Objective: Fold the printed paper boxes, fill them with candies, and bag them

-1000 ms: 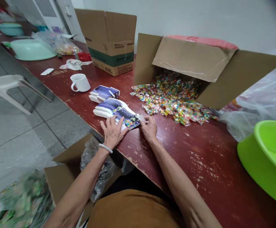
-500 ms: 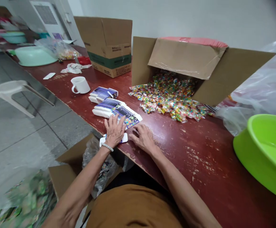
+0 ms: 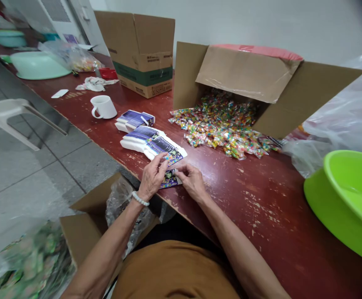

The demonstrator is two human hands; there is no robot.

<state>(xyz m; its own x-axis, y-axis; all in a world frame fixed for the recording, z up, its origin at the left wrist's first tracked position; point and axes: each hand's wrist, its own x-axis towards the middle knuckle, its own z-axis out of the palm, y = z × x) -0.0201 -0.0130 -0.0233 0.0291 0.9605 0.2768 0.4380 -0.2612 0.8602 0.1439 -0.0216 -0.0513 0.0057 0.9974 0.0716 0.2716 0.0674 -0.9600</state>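
Between my hands is a small printed carton, dark purple with bright colours, near the table's front edge. My left hand, with a beaded bracelet at the wrist, grips its left side and covers part of it. The fingertips of my right hand pinch its right end. Just beyond my fingers lies a fanned stack of flat purple-and-white cartons. Behind that is another small pile of cartons.
Wrapped candies spill from a cardboard box lying on its side. A white mug, an upright carton box and a green basin stand on the red table. Below the edge is an open cardboard box.
A white-edged carton has come off the fanned stack to the table edge. My left hand has drawn back slightly, and my right hand has closed on the carton's right end.
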